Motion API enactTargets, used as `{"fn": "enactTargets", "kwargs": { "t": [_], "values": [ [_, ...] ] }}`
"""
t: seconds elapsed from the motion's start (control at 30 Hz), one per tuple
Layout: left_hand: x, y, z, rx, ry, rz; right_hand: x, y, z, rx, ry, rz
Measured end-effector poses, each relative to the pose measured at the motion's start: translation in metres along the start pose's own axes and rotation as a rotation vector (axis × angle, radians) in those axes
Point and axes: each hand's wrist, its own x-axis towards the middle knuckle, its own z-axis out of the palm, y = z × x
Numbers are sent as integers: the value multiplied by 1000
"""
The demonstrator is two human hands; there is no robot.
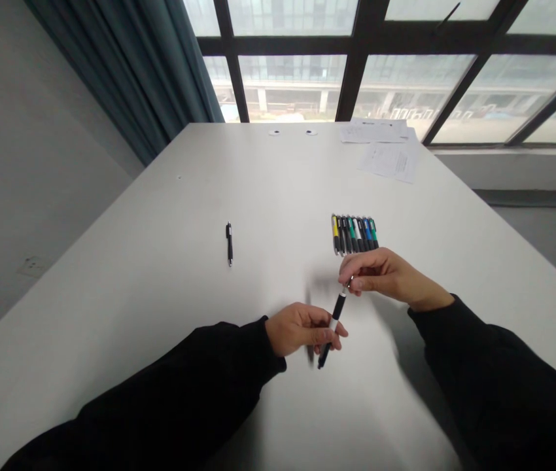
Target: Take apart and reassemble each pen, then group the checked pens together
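Observation:
A black pen with a white band (335, 316) is held tilted above the white table (160, 275) by both hands. My left hand (302, 329) is closed round its lower half. My right hand (386, 276) pinches its upper tip with thumb and fingers. Just beyond my right hand, a row of several pens (354, 233) lies side by side, with yellow, green, white and blue barrels. A single black pen (229, 243) lies alone to the left.
Printed paper sheets (386, 147) lie at the table's far right. Two small round things (292, 132) sit at the far edge, before a large window. A blue-green curtain (135, 65) hangs at the left.

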Motion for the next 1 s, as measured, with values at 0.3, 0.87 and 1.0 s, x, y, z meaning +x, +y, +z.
{"fn": "enactTargets", "kwargs": {
  "t": [0.3, 0.87, 1.0],
  "values": [
    [-2, -3, -3, 32, 3, -31, -1, -6, 6, -104, -80, 15],
    [-5, -1, -2, 122, -24, -79, -3, -30, 15, -532, -174, 34],
    [-6, 1, -3, 131, -17, -80, -4, -33, 15, -483, -202, 7]
  ]
}}
